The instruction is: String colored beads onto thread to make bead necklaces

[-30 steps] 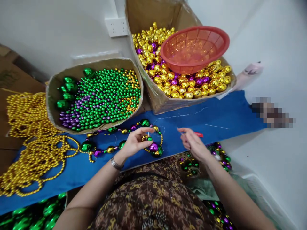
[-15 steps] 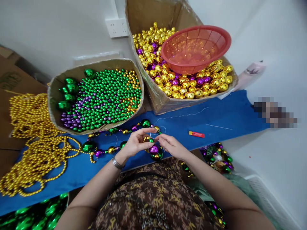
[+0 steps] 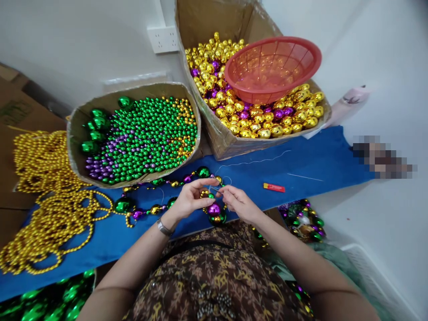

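My left hand (image 3: 191, 197) is closed in a pinch on the end of a bead strand (image 3: 147, 209) of green, gold and purple balls lying on the blue cloth (image 3: 301, 165). My right hand (image 3: 239, 203) meets it, fingertips pinched on a thin white thread (image 3: 254, 161) right beside the left fingers. A purple ball (image 3: 214, 208) and a green-gold ball (image 3: 217, 218) hang just below both hands.
Behind stand a cardboard box of small green, purple and gold beads (image 3: 140, 133) and a box of larger gold balls (image 3: 254, 116) with a red plastic basket (image 3: 272, 67) on top. Gold bead chains (image 3: 43, 196) pile at the left. A red lighter (image 3: 274, 187) lies to the right.
My right hand moved left from near the lighter to meet the left hand at the strand's end, and now holds the thread there. The left hand stayed put.
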Demonstrator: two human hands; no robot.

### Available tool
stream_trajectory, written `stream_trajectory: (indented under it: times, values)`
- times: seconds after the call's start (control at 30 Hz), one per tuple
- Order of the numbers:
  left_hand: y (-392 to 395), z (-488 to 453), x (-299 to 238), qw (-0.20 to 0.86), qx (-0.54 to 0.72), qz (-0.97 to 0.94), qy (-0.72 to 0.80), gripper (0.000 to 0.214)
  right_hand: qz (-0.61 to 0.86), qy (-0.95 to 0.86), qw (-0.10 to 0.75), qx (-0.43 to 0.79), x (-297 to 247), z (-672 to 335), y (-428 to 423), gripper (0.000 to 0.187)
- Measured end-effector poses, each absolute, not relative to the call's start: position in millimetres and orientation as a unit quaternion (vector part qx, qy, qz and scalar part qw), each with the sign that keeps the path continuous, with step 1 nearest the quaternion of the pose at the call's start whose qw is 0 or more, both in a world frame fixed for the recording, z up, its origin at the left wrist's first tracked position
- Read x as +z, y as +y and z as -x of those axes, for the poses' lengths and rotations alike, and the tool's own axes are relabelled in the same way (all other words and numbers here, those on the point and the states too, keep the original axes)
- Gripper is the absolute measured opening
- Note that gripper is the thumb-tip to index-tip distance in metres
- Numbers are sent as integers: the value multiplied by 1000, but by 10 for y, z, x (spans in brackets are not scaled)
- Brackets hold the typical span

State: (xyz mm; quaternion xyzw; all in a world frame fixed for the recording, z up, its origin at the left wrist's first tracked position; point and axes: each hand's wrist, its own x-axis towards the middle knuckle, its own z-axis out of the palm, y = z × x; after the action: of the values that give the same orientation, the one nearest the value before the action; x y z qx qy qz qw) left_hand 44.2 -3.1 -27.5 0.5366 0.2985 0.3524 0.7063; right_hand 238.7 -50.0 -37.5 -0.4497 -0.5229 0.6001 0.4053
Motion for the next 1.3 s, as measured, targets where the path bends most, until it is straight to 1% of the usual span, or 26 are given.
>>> stream_trajectory:
  times: [0.07, 0.13, 0.17, 0.2, 0.27, 0.33, 0.37, 0.43, 0.63, 0.73, 0.9, 1.03, 1.1, 1.2, 1.23, 1.3]
  values:
    - [-18, -436, -258, 697, 363, -534, 312, 51, 469, -532, 431, 559, -445, -2499, -493, 47]
    - [19, -393, -201, 683, 387, -524, 330, 52, 526, -582, 426, 449, -523, -2681, -483, 43]
    - [48, -358, -160, 674, 406, -516, 338, 53, 567, -615, 403, 372, -566, -2781, -483, 40]
    - [84, -317, -114, 665, 429, -506, 344, 53, 610, -645, 362, 286, -612, -2878, -489, 38]
    - [170, -236, -31, 643, 482, -485, 345, 53, 683, -680, 236, 125, -714, -3033, -515, 36]
    - [248, -186, 17, 630, 513, -476, 336, 53, 717, -687, 115, 36, -812, -3126, -550, 36]
    - [271, -179, 24, 629, 518, -475, 333, 53, 722, -687, 76, 20, -852, -3157, -567, 36]
    - [273, -195, 12, 637, 506, -479, 330, 54, 725, -687, 47, 16, -897, -3223, -604, 36]
    - [118, -331, -115, 670, 427, -503, 342, 60, 767, -641, 13, -1, -832, -3700, -718, 39]
    - [82, -391, -153, 680, 398, -513, 341, 62, 769, -639, -6, 11, -828, -3887, -729, 41]
    - [71, -446, -165, 713, 349, -521, 314, 64, 766, -642, -1, 45, -849, -3832, -646, 37]
    - [52, -461, -160, 717, 335, -529, 308, 63, 724, -680, 46, 108, -689, -3548, -598, 31]
    - [41, -471, -158, 718, 329, -532, 305, 63, 673, -708, 105, 187, -534, -3340, -595, 30]
    - [35, -488, -151, 718, 318, -543, 299, 65, 567, -713, 230, 342, -281, -3000, -567, 30]
    - [34, -494, -146, 718, 314, -546, 296, 65, 539, -710, 255, 374, -210, -2892, -545, 31]
    - [32, -501, -135, 722, 309, -547, 289, 66, 510, -709, 279, 399, -112, -2706, -481, 34]
